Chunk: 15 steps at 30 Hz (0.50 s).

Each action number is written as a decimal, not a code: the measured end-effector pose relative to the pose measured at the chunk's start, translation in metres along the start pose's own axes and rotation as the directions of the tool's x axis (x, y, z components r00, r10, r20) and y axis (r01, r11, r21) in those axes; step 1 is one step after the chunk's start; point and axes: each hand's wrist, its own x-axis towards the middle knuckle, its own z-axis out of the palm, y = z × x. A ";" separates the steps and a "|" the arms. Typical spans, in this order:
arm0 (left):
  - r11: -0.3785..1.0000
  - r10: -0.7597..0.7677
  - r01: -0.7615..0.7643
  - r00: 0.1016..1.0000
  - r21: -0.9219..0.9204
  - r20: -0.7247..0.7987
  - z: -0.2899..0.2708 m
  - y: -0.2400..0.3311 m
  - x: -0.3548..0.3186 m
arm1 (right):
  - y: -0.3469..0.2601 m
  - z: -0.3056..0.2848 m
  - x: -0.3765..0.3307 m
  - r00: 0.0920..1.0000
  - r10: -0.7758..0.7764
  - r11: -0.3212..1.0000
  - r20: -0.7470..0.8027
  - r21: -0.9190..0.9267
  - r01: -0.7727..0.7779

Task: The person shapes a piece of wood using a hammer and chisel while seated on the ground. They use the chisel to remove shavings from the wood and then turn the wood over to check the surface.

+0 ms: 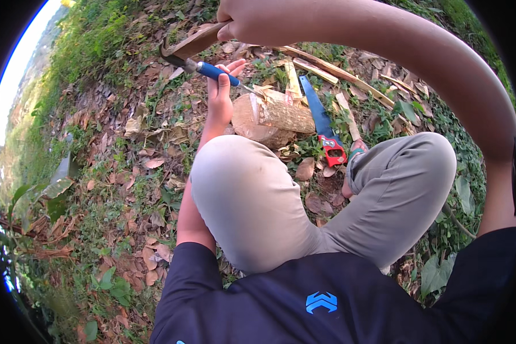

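A: Your left hand (pixel 219 92) is wrapped round the blue handle of a chisel (pixel 223 76), fingers half curled, blade angled down onto the top edge of the log (pixel 272 120). Your right hand (pixel 252 20) is raised near the top of the picture, closed tight on the wooden handle of a mallet (pixel 190 45) whose head hangs just above the chisel's butt.

B: So how far along are you, by the look of it?

A: Early to middling, I'd judge. The log lies on its side on the ground just beyond your left knee, and pale fresh wood shows where the blade meets it, with a few light chips beside it. Most of the bark is untouched, though, so the bulk of the cutting looks undone.

B: And the other tools?

A: A hand saw (pixel 322 123) with a blue blade and a red handle lies on the ground just right of the log, handle toward your right knee, touched by neither hand. Behind it lie several split wooden strips (pixel 332 71), well apart from the log. Whether those came off this piece I cannot tell. Dry leaves and grass cover the ground all round.
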 end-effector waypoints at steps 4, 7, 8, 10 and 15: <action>0.999 0.042 -0.042 0.999 0.028 0.034 -0.007 0.000 -0.002 | -0.026 -0.014 -0.012 0.996 0.078 0.991 -0.030 0.112 -0.075; 1.000 0.012 -0.012 1.000 -0.015 0.025 0.000 0.002 -0.002 | -0.012 -0.004 -0.010 0.999 -0.039 0.999 -0.018 -0.020 0.039; 0.999 0.007 -0.006 0.999 -0.046 0.036 0.002 -0.001 -0.001 | -0.009 -0.007 -0.009 0.999 -0.030 0.999 -0.012 -0.014 0.030; 0.999 0.033 -0.032 0.998 -0.023 0.046 -0.003 -0.002 0.002 | -0.008 -0.014 -0.004 1.000 -0.030 1.000 -0.006 0.000 0.030; 1.000 0.007 -0.006 1.000 -0.030 0.030 -0.003 -0.003 -0.003 | -0.011 -0.001 -0.002 1.000 -0.018 1.000 0.005 -0.014 0.018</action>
